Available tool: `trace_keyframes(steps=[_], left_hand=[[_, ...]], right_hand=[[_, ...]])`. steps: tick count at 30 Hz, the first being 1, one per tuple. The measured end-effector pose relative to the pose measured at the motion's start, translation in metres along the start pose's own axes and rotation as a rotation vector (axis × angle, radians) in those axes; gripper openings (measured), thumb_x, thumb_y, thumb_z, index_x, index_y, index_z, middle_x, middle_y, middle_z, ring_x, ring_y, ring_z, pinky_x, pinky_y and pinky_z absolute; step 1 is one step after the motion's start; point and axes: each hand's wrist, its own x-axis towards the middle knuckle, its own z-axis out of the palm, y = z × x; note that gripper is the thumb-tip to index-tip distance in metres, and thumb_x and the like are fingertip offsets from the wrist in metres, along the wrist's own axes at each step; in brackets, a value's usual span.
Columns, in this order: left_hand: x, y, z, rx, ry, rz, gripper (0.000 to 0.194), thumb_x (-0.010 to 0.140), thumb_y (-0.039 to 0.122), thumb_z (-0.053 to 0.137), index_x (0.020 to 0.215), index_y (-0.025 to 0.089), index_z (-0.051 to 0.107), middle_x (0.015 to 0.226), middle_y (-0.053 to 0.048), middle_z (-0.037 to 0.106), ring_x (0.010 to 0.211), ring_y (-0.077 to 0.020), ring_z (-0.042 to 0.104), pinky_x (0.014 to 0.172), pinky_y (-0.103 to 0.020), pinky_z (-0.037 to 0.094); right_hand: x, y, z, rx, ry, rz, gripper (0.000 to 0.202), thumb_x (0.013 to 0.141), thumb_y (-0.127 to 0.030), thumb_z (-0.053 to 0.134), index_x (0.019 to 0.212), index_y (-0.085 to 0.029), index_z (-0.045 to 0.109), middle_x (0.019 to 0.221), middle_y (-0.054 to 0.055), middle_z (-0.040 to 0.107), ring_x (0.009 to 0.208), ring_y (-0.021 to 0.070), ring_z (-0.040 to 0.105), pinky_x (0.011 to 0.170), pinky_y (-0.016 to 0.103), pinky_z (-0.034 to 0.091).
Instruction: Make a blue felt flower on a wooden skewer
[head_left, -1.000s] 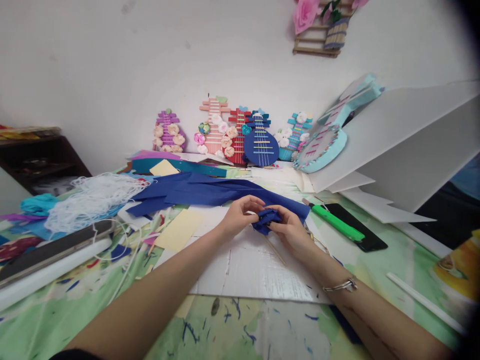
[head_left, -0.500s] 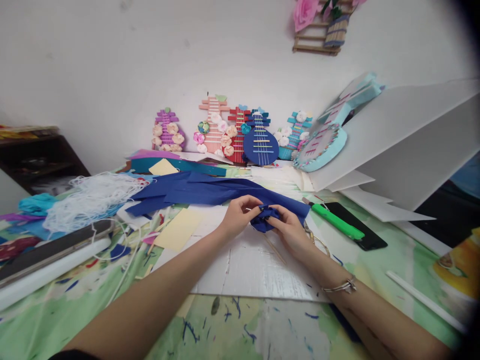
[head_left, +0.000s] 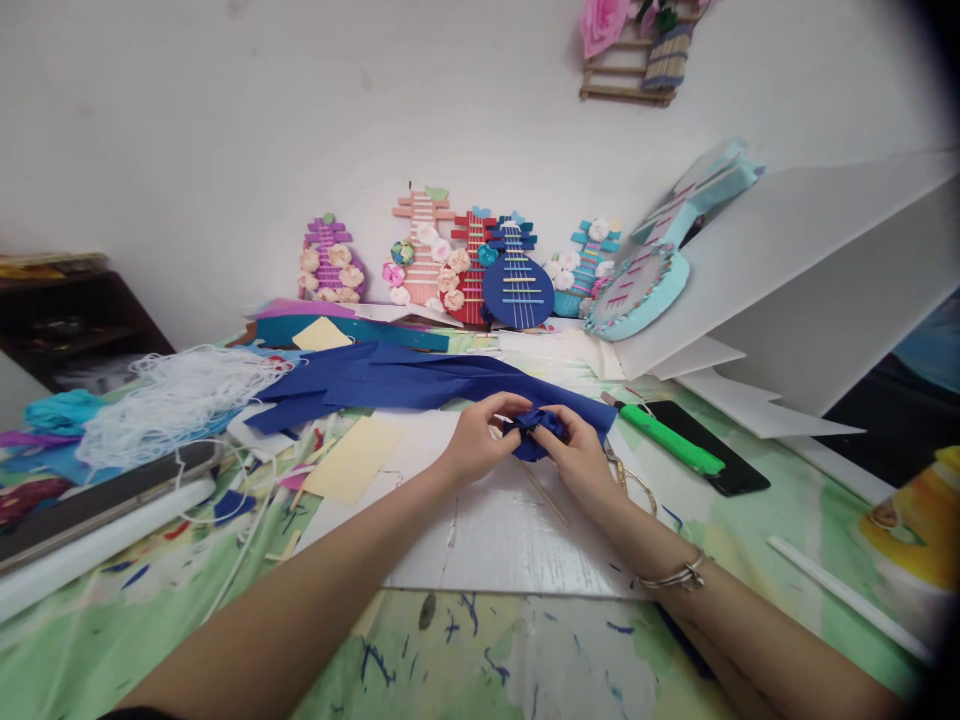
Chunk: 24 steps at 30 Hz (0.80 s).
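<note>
Between my two hands is a dark blue crumpled paper flower (head_left: pixel 534 446), held just above a white board (head_left: pixel 480 550). My left hand (head_left: pixel 480 438) grips its left side, thumb in front and fingers curled behind. My right hand (head_left: pixel 583 462) pinches the opposite side, with fingertips pressed at the flower's middle. Its underside is partly hidden by my fingers. A thin wooden stick (head_left: pixel 551 497) lies on the board below the flower. Gold-handled scissors (head_left: pixel 639 490) sit beside my right wrist. Behind my hands spread sheets of dark blue paper (head_left: pixel 390 378).
Left are tangled white string (head_left: pixel 176 395), a phone (head_left: pixel 112 495) and cream paper (head_left: pixel 352 462). A green utility knife (head_left: pixel 671 440) lies on a black flat object (head_left: pixel 739 480) to the right. Decorated lute models (head_left: pixel 517 290) line the wall. White foam sheets (head_left: pixel 810 270) lean at right.
My fingers have shifted on the blue flower, and it now looks rounder with its folds turned differently. The whole view has moved slightly.
</note>
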Motion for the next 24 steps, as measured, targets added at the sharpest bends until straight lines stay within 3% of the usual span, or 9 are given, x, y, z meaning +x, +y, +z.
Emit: trace_keyframes(steps=[11,19,24], left_hand=[[0.001,-0.002,0.002,-0.032,0.068,-0.005,0.020,0.071,0.011,0.064,0.089,0.017,0.070,0.090,-0.006,0.073,0.085,-0.0182,0.068,0.075,-0.027,0.049],[-0.004,-0.002,0.002,0.227,0.168,0.150,0.025,0.068,0.004,0.059,0.083,0.020,0.071,0.087,-0.005,0.073,0.083,-0.0187,0.064,0.081,-0.031,0.046],[-0.005,0.000,0.002,0.200,0.122,0.170,0.030,0.069,0.005,0.059,0.092,0.020,0.070,0.094,-0.006,0.072,0.086,-0.0189,0.065,0.085,-0.031,0.048]], right_hand=[[-0.003,-0.006,0.002,-0.074,-0.001,-0.009,0.024,0.072,-0.037,0.065,0.089,-0.020,0.062,0.086,0.003,0.065,0.082,0.0193,0.058,0.078,0.033,0.047],[-0.011,-0.015,0.010,0.027,-0.063,0.071,0.023,0.068,-0.033,0.066,0.086,-0.020,0.060,0.083,0.002,0.063,0.077,0.0178,0.057,0.074,0.032,0.046],[-0.010,-0.014,0.010,0.055,-0.027,0.042,0.027,0.065,-0.029,0.068,0.089,-0.020,0.059,0.088,0.002,0.064,0.083,0.0183,0.058,0.078,0.032,0.047]])
